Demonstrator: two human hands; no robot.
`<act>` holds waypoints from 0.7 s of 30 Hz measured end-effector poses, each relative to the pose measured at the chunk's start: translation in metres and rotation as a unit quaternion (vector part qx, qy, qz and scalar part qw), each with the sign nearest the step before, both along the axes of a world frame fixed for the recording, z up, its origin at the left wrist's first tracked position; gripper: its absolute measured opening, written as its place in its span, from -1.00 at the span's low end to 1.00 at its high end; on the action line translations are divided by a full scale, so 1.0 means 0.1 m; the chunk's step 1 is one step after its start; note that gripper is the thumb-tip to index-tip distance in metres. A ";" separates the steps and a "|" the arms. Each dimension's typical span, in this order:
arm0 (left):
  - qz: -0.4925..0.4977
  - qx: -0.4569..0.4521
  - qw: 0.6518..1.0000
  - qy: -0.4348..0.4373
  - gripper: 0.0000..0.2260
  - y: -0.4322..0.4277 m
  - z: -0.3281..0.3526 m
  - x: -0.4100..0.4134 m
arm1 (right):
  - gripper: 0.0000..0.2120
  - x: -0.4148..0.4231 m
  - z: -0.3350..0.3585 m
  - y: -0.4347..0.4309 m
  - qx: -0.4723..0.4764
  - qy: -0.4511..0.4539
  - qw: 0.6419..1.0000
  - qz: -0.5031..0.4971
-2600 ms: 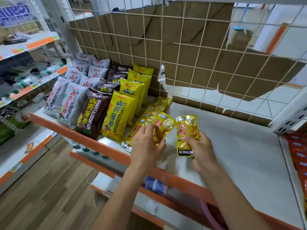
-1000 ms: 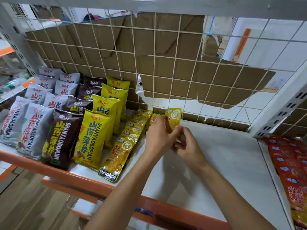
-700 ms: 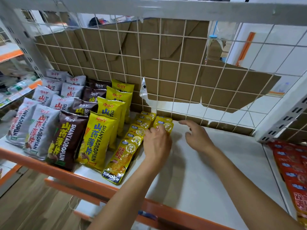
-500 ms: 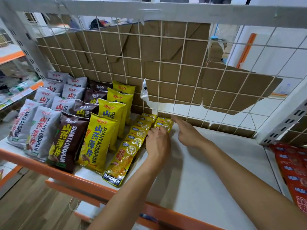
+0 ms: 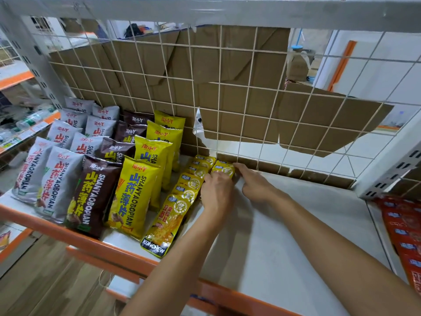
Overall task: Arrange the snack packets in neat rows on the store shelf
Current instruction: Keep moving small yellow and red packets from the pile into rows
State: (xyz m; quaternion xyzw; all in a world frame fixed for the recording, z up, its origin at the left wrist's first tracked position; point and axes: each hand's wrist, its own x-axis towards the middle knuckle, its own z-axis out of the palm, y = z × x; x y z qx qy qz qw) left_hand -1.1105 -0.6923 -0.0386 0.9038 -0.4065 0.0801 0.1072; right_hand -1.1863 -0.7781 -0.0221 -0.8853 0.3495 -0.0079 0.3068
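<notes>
A small yellow snack packet (image 5: 224, 169) lies at the back of the white shelf (image 5: 284, 236), starting a second column beside a front-to-back row of matching yellow Konchew packets (image 5: 173, 213). My left hand (image 5: 216, 193) covers the packet's lower part, with its fingers curled over it. My right hand (image 5: 255, 183) is just to the right, and its outstretched index finger touches the packet's right top corner. Left of the row stand yellow (image 5: 134, 197), brown (image 5: 93, 192) and grey (image 5: 54, 179) Shanyaobopian bags in columns.
A white wire grid (image 5: 227, 99) backed by torn cardboard closes the shelf's rear. An orange rail (image 5: 109, 249) runs along the front edge. Red packets (image 5: 403, 229) lie on the neighbouring shelf at the right, beyond a grey upright (image 5: 387, 163).
Both hands carried yellow packets from the shelf's front to the back. The right hand let go and now only touches the packet's corner. The left hand stays on the packet.
</notes>
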 end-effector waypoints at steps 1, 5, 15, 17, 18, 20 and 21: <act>-0.002 0.001 1.000 -0.005 -0.80 0.00 -0.02 0.02 | -0.31 0.00 0.00 0.01 0.001 -0.007 1.000 -0.002; -0.033 -0.009 0.999 0.042 -0.80 0.04 0.00 0.03 | -0.39 -0.08 -0.04 0.07 -0.018 -0.055 0.997 -0.046; -0.168 -0.167 0.963 0.131 -0.74 0.17 0.31 -0.58 | -0.59 -1.17 0.09 0.53 -0.134 -0.123 0.957 -0.226; -0.183 -0.178 0.957 0.141 -0.75 0.15 0.36 -0.78 | -0.60 -1.49 0.14 0.59 -0.145 -0.132 0.945 -0.262; -0.187 -0.180 0.954 0.147 -0.75 0.13 0.39 -0.88 | -0.61 -1.66 0.16 0.61 -0.150 -0.133 0.940 -0.276; -0.195 -0.178 0.952 0.156 -0.75 0.06 0.42 -1.08 | -0.62 -2.01 0.18 0.62 -0.155 -0.132 0.931 -0.304; -0.202 -0.174 0.951 0.158 -0.75 0.03 0.43 -1.19 | -0.63 -2.19 0.19 0.62 -0.157 -0.131 0.925 -0.321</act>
